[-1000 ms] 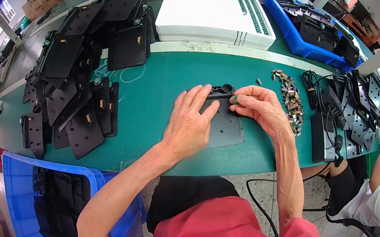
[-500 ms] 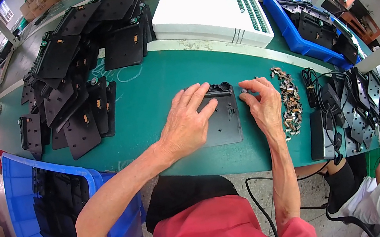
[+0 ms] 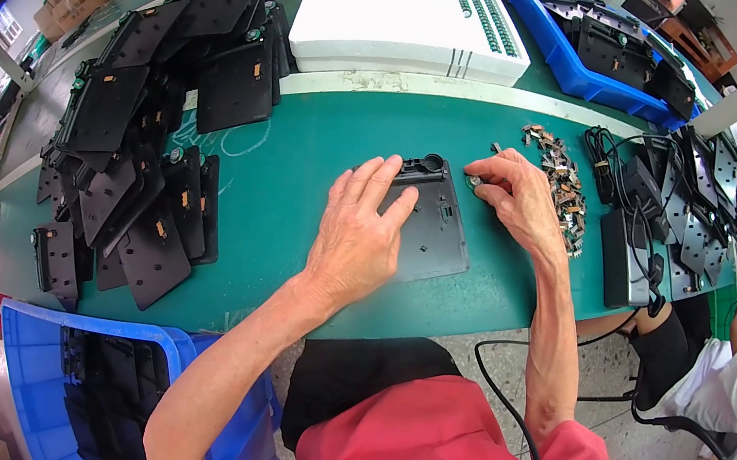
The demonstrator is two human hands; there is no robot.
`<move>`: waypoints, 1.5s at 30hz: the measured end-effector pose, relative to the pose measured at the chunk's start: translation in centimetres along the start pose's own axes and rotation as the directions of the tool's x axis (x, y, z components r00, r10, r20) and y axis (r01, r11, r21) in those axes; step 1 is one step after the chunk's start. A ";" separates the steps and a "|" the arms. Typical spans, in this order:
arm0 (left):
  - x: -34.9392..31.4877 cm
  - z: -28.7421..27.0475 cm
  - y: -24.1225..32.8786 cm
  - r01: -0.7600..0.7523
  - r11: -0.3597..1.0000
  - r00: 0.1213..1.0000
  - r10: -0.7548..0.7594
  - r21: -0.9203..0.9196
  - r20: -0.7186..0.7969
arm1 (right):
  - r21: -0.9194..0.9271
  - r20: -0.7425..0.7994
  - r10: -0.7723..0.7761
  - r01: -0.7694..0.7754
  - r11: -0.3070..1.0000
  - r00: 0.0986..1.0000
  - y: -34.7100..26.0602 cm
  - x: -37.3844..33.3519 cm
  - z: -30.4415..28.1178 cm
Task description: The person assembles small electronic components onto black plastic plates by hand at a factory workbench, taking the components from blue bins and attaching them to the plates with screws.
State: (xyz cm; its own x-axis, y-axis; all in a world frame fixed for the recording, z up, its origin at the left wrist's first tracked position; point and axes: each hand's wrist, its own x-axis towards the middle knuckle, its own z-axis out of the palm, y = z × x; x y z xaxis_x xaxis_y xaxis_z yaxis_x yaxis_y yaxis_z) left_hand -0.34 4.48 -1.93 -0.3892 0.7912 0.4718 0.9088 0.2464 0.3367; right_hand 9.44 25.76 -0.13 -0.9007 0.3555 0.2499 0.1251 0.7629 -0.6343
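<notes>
A black plastic panel [image 3: 433,233] lies flat on the green table in front of me, a raised bar and a round recess along its far edge. My left hand [image 3: 362,221] rests over the panel's left side, thumb and fingers closed about the bar. Just right of the panel, my right hand [image 3: 514,189] pinches a small round part [image 3: 475,180] between thumb and fingertips. The part is dark with a paler middle, apart from the panel and too small to make out further. Beyond that hand lies a row of small metal-and-black components [image 3: 567,195].
Black panels [image 3: 106,113] are heaped at the left. A blue bin [image 3: 182,347] stands below them. At the back sits a white foam block [image 3: 391,19] with green parts; a blue crate [image 3: 561,63] is beside it. Cables and a black adapter [image 3: 625,259] lie right, near a seated person [image 3: 736,387].
My right hand has shifted slightly right and turned, so the round part shows more between its fingers. My left hand stays on the panel. The whole view has shifted slightly.
</notes>
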 end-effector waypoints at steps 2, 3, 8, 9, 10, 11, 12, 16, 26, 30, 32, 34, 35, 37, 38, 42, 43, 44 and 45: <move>0.0 0.0 0.0 0.002 1.000 1.000 -0.002 0.002 0.000 | 0.029 0.000 0.077 -0.077 0.997 0.997 -0.4 0.0 -0.1; 0.0 0.0 0.0 0.002 1.000 1.000 -0.002 0.001 0.000 | 0.029 0.001 0.077 -0.077 0.997 0.997 -0.5 0.0 0.0; -0.1 0.0 0.0 0.006 1.000 1.000 -0.006 0.001 -0.003 | 0.046 -0.069 0.067 -0.064 0.997 0.995 -0.7 0.1 0.5; -0.1 0.1 0.0 0.006 1.000 1.000 -0.006 0.003 -0.001 | 0.044 -0.067 0.064 -0.061 0.997 0.996 -0.9 0.2 0.7; -0.1 0.0 0.0 0.007 1.000 1.000 -0.007 0.008 -0.001 | 0.109 -0.098 0.068 -0.057 0.992 0.993 -1.1 0.3 0.8; -0.1 0.0 0.1 0.010 1.000 1.000 -0.010 0.009 -0.004 | 0.172 -0.128 0.074 -0.051 0.984 0.989 -1.4 0.5 1.0; -0.1 0.0 0.1 0.012 1.000 1.000 -0.012 0.005 -0.005 | 0.171 -0.126 0.070 -0.048 0.984 0.990 -1.6 0.8 1.3; -0.1 0.1 0.0 0.004 1.000 1.000 -0.004 0.008 -0.007 | 0.200 -0.152 0.034 -0.003 0.980 0.988 -2.6 1.7 2.3; -0.2 0.1 0.0 0.007 1.000 1.000 -0.007 0.009 -0.002 | 0.101 -0.105 0.016 -0.005 0.995 0.994 -2.8 2.3 3.2; -0.2 0.2 -0.1 0.008 1.000 1.000 -0.008 0.005 0.000 | 0.068 -0.111 0.010 -0.002 0.998 0.994 -2.9 2.2 3.2; -0.2 0.1 -0.1 0.007 1.000 1.000 -0.007 0.006 0.005 | 0.068 -0.121 0.009 0.000 0.998 0.993 -3.0 2.2 3.3; -0.2 0.1 0.0 0.006 1.000 1.000 -0.006 0.007 0.001 | 0.066 -0.133 0.008 0.000 0.998 0.991 -3.2 2.2 3.3; -0.2 0.1 -0.1 0.005 1.000 1.000 -0.005 0.007 0.002 | 0.109 -0.122 0.052 -0.038 0.993 0.991 -3.3 2.2 3.2; -0.1 0.1 -0.1 0.008 1.000 1.000 -0.008 0.011 0.005 | 0.152 -0.111 0.096 -0.078 0.985 0.989 -3.3 2.2 3.2; -0.1 0.1 0.0 0.007 1.000 1.000 -0.007 0.012 0.007 | 0.156 -0.116 0.084 -0.066 0.986 0.990 -3.1 2.2 3.2; -0.3 0.2 -0.2 0.008 1.000 1.000 -0.008 0.009 0.002 | 0.231 -0.099 0.093 -0.069 0.971 0.991 -2.5 2.1 3.3; -0.2 0.2 -0.1 0.004 1.000 1.000 -0.004 0.009 0.001 | 0.232 -0.100 0.094 -0.069 0.970 0.991 -2.3 2.0 2.9; -0.2 0.2 -0.1 0.004 1.000 1.000 -0.004 0.010 0.002 | 0.277 -0.124 0.134 -0.095 0.956 0.983 -2.1 2.0 2.4; -0.1 0.2 0.0 0.004 1.000 1.000 -0.004 0.011 -0.003 | 0.321 -0.146 0.174 -0.120 0.939 0.974 -2.1 2.0 2.1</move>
State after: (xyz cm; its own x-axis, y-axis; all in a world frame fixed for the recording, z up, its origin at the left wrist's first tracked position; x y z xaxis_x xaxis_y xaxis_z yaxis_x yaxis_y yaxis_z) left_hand -0.30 4.49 -2.10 -0.3928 0.7888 0.4727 0.9090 0.2555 0.3292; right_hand 6.53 23.71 0.18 -0.7943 0.5581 0.2400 0.0917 0.5006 -0.8608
